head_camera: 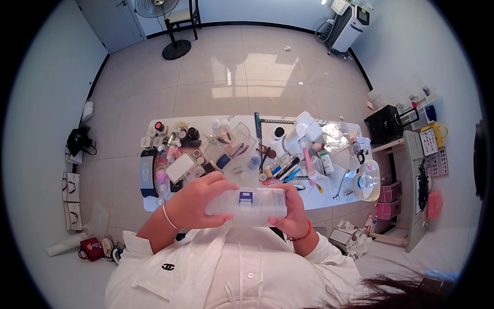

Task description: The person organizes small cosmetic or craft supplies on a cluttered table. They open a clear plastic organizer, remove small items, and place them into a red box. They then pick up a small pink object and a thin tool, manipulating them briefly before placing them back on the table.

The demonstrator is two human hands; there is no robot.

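Note:
A translucent clear plastic box (pixel 252 215) with a blue latch (pixel 246 197) on its front is held level before my chest, just over the near edge of the table. My left hand (pixel 198 202) spans the box's left end, fingers along the far edge and thumb on the near side. Around the right end is my right hand (pixel 293 212), its thumb low on the near wall. The box's lid looks closed, and I cannot make out anything inside it. Beyond the hands, a blue nail brush or similar item (pixel 223 160) and a white case (pixel 180 167) lie among cosmetics.
The white marble-patterned table (pixel 320 199) carries several bottles, pens and jars. A nail lamp (pixel 148 174) stands at its left end, a cream basket (pixel 373 193) at its right. An overfull waste bin (pixel 342 238) sits on the floor at right. A pedestal fan (pixel 175 49) stands farther off.

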